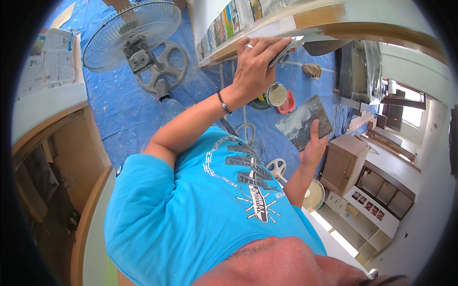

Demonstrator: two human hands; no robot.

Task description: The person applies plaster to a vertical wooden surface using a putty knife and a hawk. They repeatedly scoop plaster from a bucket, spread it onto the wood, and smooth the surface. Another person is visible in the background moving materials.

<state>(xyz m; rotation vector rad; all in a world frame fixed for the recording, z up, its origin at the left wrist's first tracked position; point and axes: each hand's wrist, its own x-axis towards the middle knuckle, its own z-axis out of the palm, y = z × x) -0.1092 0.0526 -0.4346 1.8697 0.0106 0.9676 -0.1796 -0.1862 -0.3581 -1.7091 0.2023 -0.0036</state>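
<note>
My left hand (257,62), with a ring on one finger, is raised at the far edge and closed around a flat metal scraper (285,50). The scraper's bright end meets the underside of a long wooden board (315,21) with pale patches on it. Lower and to the right, my right hand (313,145) grips a rectangular grey plate (305,121) smeared with whitish paste, its thumb lying on top. An open tub of pale paste (276,94) stands on the floor between the two hands, beside a red container (287,102).
A standing fan (138,57) is at the upper left, near my foot. Blue sheeting (114,114) covers the floor. Newspaper (229,24) lines the board's far side. A wooden cabinet (344,162) and white shelving (365,224) stand on the right, with a plastic-wrapped unit (360,71) farther back.
</note>
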